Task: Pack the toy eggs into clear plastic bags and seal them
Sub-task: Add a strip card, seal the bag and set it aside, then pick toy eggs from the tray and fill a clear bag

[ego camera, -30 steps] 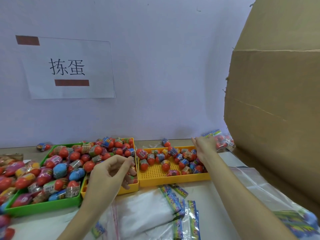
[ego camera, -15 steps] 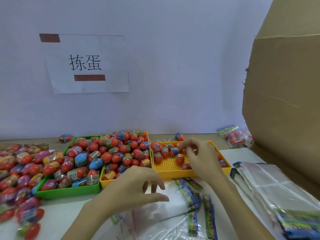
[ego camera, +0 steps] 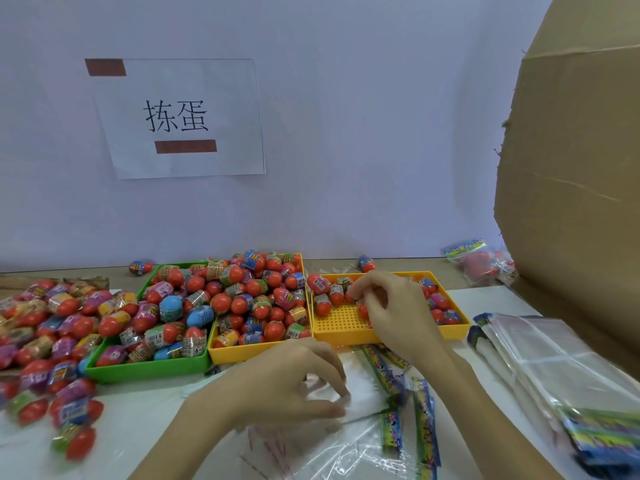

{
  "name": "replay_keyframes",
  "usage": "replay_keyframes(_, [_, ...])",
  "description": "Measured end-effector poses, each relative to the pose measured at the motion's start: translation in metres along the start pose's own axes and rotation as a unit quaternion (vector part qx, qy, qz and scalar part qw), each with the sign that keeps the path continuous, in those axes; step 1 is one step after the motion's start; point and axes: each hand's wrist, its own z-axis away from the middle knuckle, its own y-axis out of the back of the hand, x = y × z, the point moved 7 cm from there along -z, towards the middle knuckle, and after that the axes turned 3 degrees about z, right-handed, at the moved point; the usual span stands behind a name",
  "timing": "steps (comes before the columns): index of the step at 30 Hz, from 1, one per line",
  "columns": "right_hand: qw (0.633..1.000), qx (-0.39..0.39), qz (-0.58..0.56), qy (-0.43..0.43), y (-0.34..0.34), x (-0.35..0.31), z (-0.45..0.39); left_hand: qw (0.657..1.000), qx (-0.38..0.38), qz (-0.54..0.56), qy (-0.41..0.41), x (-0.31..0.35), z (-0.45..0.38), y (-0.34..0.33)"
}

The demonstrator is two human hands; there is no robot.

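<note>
Right hand point(ego camera: 398, 311) curled over right yellow tray point(ego camera: 341, 336), fingertips pinching among toy eggs point(ego camera: 323, 301) there; exact egg held: cannot tell. Left hand point(ego camera: 287, 386) curled, thumb and fingers pinching clear plastic bag point(ego camera: 349, 441) flat on table point(ego camera: 145, 420) near front edge. More eggs heaped in green tray point(ego camera: 149, 370) and middle yellow tray point(ego camera: 239, 353), plus loose pile far left. Bag stack point(ego camera: 540, 365) at right, beside cardboard box point(ego camera: 575, 174).
</note>
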Motion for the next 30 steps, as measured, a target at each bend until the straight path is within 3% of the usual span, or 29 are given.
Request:
replay_keyframes(14, [0.997, -0.061, -0.05, 0.009, -0.017, -0.003, 0.003, 0.997, 0.051, 0.053, 0.01, -0.015, -0.002, 0.004])
replay_keyframes(19, [0.957, -0.239, -0.165, 0.01, -0.025, -0.014, 0.007, 0.988, 0.105, 0.111, 0.026, -0.024, -0.001, 0.01])
replay_keyframes(23, [0.933, -0.339, -0.118, 0.04, -0.028, -0.019, 0.016, 0.978, 0.147, 0.143, 0.04, -0.031, 0.002, 0.017])
replay_keyframes(27, [0.932, -0.354, -0.068, 0.043, -0.027, -0.012, 0.016, 0.97, 0.153, 0.179, 0.053, -0.031, 0.004, 0.019])
replay_keyframes(30, [0.949, -0.299, -0.094, 0.039, -0.016, -0.006, 0.009, 0.946, 0.211, 0.235, 0.073, -0.035, 0.007, 0.031])
